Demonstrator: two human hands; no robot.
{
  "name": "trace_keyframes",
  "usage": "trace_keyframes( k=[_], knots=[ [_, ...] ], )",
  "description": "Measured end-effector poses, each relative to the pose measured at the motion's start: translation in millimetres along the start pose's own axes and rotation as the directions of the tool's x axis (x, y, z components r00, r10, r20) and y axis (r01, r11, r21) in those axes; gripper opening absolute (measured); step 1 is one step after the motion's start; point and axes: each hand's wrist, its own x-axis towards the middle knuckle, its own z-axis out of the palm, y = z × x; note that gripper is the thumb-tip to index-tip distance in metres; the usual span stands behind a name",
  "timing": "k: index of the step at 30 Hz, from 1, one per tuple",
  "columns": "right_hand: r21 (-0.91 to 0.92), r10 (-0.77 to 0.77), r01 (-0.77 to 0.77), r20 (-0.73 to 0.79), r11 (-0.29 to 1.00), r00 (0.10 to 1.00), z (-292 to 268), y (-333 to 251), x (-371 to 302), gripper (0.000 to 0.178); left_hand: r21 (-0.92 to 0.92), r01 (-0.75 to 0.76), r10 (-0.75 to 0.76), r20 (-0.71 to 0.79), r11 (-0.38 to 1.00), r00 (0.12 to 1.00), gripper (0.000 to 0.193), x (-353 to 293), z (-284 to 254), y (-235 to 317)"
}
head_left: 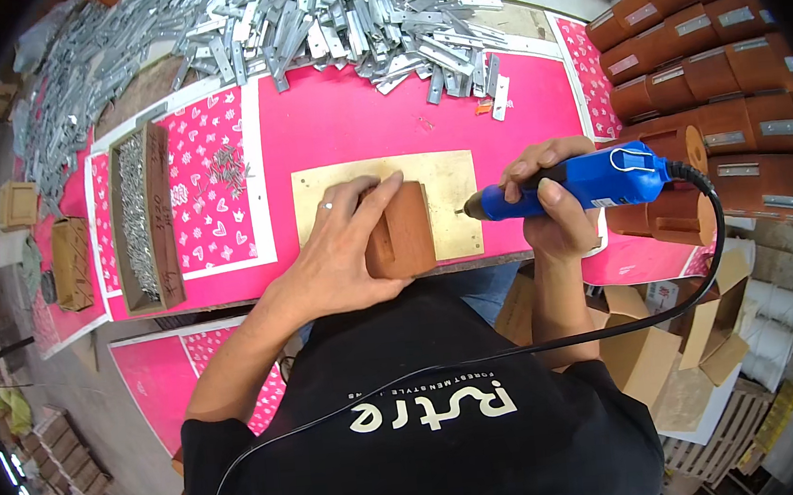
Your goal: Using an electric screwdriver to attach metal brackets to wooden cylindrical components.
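Note:
A reddish-brown wooden block with a curved side rests on a pale yellow board at the table's front edge. My left hand is closed around it, with the thumb on the near side and fingers over the top. To the right, my right hand grips a blue electric screwdriver. Its bit points left toward the block, with a gap between them. From the tool's back end a black cord loops down across my body.
Metal brackets lie heaped along the back of the pink table. A long box of screws stands at left, near a small loose screw pile. Brown wooden pieces with metal plates are stacked at right. Cardboard boxes sit below right.

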Motion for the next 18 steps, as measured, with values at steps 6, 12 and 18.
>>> trace_keyframes(
  k=[6,12,18],
  knots=[
    [-0.010,-0.030,0.030,-0.001,0.999,1.000,-4,4,-2,0.032,0.174,0.065,-0.094,0.168,0.983,0.981,0.098,18,-5,21],
    [-0.230,-0.109,0.145,0.161,0.962,0.981,-2,13,-2,0.038,0.346,0.034,-0.154,0.326,0.938,0.933,0.092,43,-12,38],
    [-0.179,-0.185,0.238,0.269,0.955,0.945,-7,19,2,0.038,0.264,-0.039,0.025,0.056,0.964,0.998,0.072,78,-43,-25]
  ],
)
